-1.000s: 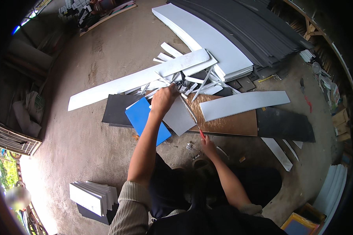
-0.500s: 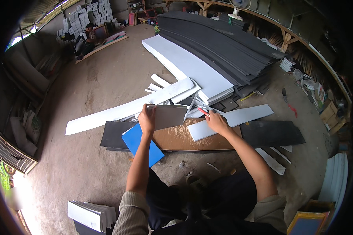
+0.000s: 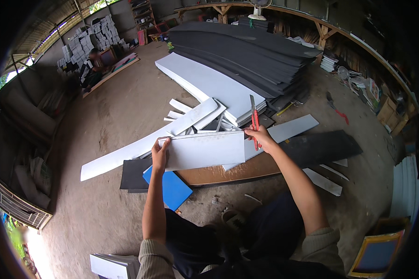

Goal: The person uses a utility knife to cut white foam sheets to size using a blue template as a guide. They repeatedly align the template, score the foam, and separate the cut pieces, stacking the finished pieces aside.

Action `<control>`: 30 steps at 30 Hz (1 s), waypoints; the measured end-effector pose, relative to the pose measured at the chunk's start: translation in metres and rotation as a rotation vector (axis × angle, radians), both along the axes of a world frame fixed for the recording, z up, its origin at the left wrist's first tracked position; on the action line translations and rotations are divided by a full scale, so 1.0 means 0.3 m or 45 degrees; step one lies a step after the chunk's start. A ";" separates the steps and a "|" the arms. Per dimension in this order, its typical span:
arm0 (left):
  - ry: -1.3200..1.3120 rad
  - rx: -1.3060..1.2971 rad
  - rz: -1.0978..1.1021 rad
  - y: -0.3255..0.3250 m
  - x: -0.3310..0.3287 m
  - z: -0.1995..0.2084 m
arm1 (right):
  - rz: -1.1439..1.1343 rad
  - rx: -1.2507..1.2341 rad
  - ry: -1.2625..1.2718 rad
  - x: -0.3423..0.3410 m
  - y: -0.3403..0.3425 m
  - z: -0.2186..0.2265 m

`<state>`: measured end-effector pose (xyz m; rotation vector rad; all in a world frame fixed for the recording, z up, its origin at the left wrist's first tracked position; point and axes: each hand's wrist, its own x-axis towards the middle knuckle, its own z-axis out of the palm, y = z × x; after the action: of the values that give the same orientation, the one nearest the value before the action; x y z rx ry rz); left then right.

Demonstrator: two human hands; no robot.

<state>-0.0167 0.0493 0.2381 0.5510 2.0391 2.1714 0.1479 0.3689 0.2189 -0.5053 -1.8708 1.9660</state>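
Note:
My left hand [image 3: 160, 155] is closed on the left edge of a white rectangular foam sheet [image 3: 205, 151], thumb at its top corner. The sheet is held up over the work boards, its broad face toward me; more than one layer shows along its top edge. My right hand [image 3: 261, 137] holds a red utility knife [image 3: 255, 122], blade pointing up, and its fingers also touch the sheet's upper right corner. Below lies a scored brown board [image 3: 228, 176] on dark sheets. A blue rectangular slab [image 3: 170, 189] rests by my left forearm.
A long white strip [image 3: 116, 156] and a stack of white sheets [image 3: 209, 83] lie ahead, with a large pile of dark sheets [image 3: 246, 51] behind. Small stacked pieces [image 3: 111, 266] stand at lower left. A framed panel [image 3: 376, 253] is at lower right. Another person [image 3: 92, 69] sits far left.
The held sheet has turned from a short, greyish view to its broad white face. My right hand has come to its right corner, and the knife now points upward.

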 end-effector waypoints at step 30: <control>0.048 0.054 0.085 0.081 0.021 -0.054 | -1.052 -0.652 -0.062 -0.143 0.115 -0.117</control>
<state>-0.0105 0.0737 0.2218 0.5408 2.0637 2.2633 0.1051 0.4033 0.1838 -1.2379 -0.8898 1.7896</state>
